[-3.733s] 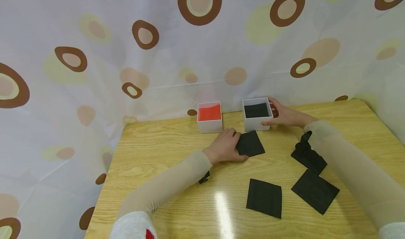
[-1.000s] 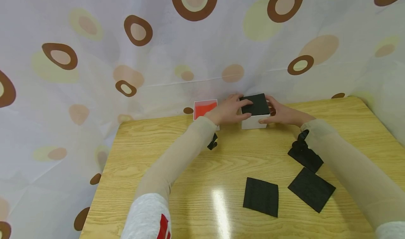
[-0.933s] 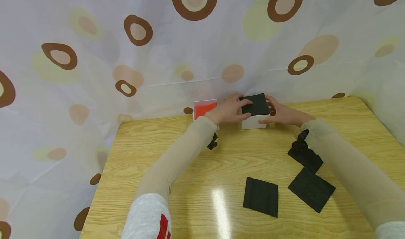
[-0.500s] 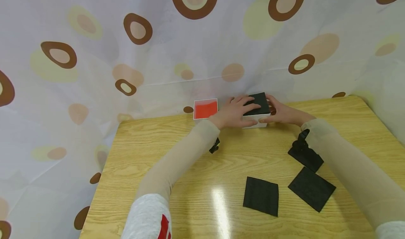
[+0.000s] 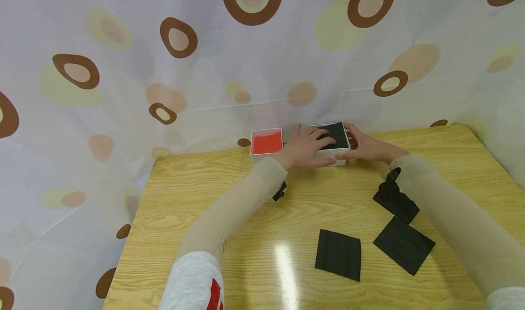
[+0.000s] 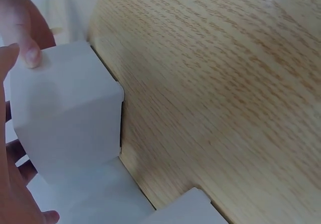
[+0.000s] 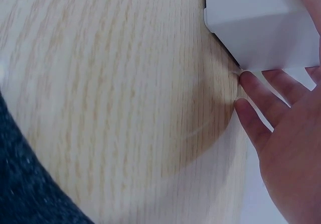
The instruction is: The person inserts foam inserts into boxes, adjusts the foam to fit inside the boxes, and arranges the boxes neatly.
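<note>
My left hand (image 5: 305,149) spreads over the white box (image 5: 334,153) at the back of the table. Its fingertips press on a black cloth square (image 5: 340,134) lying inside, just under the rim. My right hand (image 5: 366,147) grips the same box by its right side, thumb at the front corner. In the right wrist view, the fingers of my right hand (image 7: 281,108) lie along the box's (image 7: 266,38) far side. From the left wrist view, the right thumb shows on the box wall (image 6: 62,83), with my left hand (image 6: 17,194) at the left edge.
Left of it stands a second white box (image 5: 257,157) holding a red cloth square (image 5: 266,144). Three black cloth squares lie on the table (image 5: 197,191): one nearest me (image 5: 338,255), one right of it (image 5: 404,246), one partly under my right wrist (image 5: 398,205). A patterned curtain (image 5: 229,68) hangs behind.
My left hand took a black cloth square from the table to the right-hand box. Its fingers moved right across the cloth, which has sunk below the rim. My right hand has kept its grip.
</note>
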`<state>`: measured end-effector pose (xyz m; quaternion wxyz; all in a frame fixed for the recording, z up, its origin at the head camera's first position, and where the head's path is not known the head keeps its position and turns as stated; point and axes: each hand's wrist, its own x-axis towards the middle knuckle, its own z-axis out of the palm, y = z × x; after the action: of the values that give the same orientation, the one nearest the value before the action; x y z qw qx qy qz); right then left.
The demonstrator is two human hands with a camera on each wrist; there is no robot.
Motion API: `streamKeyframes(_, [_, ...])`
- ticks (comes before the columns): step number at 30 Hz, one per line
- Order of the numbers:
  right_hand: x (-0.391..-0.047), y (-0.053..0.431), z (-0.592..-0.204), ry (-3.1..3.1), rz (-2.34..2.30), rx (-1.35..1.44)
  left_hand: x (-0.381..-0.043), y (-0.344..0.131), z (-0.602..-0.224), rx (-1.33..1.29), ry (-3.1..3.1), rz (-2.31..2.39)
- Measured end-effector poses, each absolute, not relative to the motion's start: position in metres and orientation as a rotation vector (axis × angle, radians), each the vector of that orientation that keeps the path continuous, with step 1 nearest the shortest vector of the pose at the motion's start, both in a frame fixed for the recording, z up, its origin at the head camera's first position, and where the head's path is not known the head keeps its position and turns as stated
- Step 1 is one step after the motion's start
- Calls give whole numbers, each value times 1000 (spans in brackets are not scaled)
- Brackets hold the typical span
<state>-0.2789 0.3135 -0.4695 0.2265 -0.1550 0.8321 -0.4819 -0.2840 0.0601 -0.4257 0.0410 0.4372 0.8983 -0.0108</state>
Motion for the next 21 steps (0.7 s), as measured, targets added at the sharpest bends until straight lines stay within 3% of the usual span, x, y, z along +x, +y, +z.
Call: streamKeyframes(21, [-275,311,-467,2302,-1344,-455,-284,73,-428,1218,2752,-149])
